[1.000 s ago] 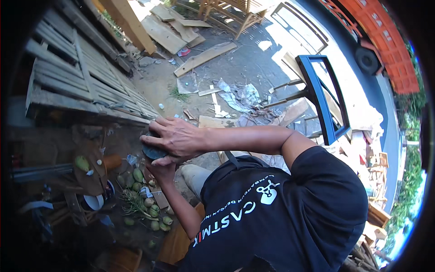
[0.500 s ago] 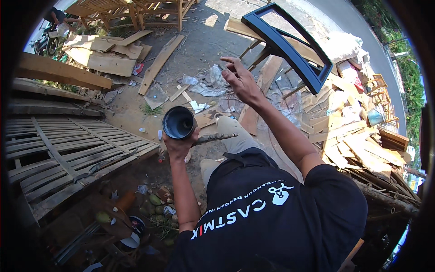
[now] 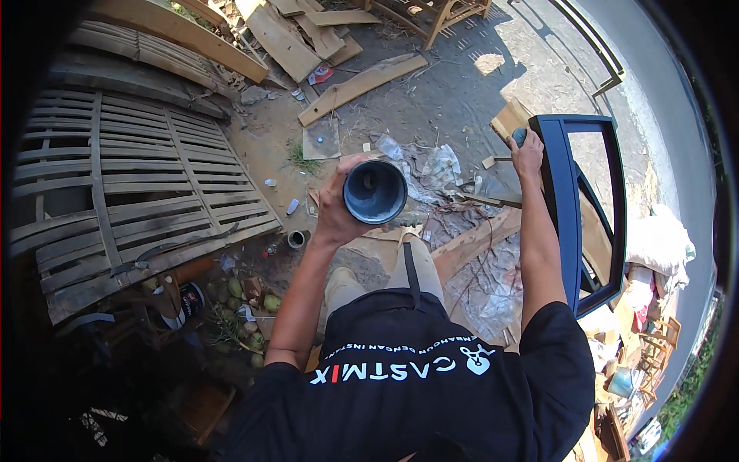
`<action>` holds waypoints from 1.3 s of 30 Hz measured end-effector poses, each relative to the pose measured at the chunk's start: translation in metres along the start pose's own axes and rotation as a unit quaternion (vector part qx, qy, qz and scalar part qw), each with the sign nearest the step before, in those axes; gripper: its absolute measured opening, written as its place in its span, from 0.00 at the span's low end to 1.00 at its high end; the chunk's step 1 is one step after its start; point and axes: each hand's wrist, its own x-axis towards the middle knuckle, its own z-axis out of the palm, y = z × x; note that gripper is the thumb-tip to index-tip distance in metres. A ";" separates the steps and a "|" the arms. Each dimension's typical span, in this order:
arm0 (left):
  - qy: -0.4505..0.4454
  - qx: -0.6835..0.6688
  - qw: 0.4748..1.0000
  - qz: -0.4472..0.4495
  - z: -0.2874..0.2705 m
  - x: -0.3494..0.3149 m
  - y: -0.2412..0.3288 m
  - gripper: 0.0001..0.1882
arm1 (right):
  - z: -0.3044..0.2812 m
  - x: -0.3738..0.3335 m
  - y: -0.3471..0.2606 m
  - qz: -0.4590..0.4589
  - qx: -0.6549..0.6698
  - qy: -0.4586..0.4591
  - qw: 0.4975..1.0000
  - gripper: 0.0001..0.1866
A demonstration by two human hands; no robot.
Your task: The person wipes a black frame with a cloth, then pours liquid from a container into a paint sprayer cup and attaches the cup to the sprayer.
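My left hand [image 3: 336, 208] is wrapped around a dark, deep round cup [image 3: 375, 202], its wide mouth facing up and its inner wall greyish blue. Something small and dark shows at the cup's bottom; I cannot make out what. Farther off on the right, the fingers of my right hand [image 3: 527, 156] are closed over a small dark round thing [image 3: 519, 137] at the end of a wooden board [image 3: 510, 118]. Right beside that hand stands a dark blue frame [image 3: 560, 208] with open panels and a slanting inner bar.
A slatted bamboo platform [image 3: 138, 181] fills the left side. Loose planks [image 3: 362, 88] and crumpled plastic sheeting [image 3: 493, 300] lie on the ground ahead. A dark pot [image 3: 297, 239] and several green fruits [image 3: 271, 302] are near my left elbow. White sacks [image 3: 658, 250] sit at the right.
My right hand has gone from raised with fingers apart to closed over the small round thing. The view has turned, and the cup in my left hand now appears nearer the middle.
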 end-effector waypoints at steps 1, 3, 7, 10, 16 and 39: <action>-0.003 0.001 1.000 -0.008 0.012 0.011 -0.002 0.50 | 0.010 0.002 0.017 -0.027 -0.027 -0.023 0.999 0.39; -0.012 -0.045 0.998 -0.030 0.038 0.040 -0.005 0.51 | 0.021 0.005 0.047 -0.041 -0.058 -0.042 0.997 0.39; -0.012 -0.018 0.999 -0.043 0.057 0.072 -0.002 0.49 | -0.005 -0.015 -0.008 -0.101 0.041 -0.012 0.994 0.42; -0.019 -0.054 0.996 -0.066 0.067 0.098 -0.003 0.48 | -0.109 -0.036 -0.085 -0.048 0.424 -0.314 0.848 0.48; -0.106 -0.127 0.977 -0.137 0.084 0.145 -0.003 0.46 | -0.172 -0.089 -0.156 -0.170 0.454 -0.414 0.771 0.36; -0.668 0.229 0.462 0.536 0.118 0.436 -0.078 0.10 | -0.131 -0.013 -0.282 0.073 0.385 -0.171 0.904 0.27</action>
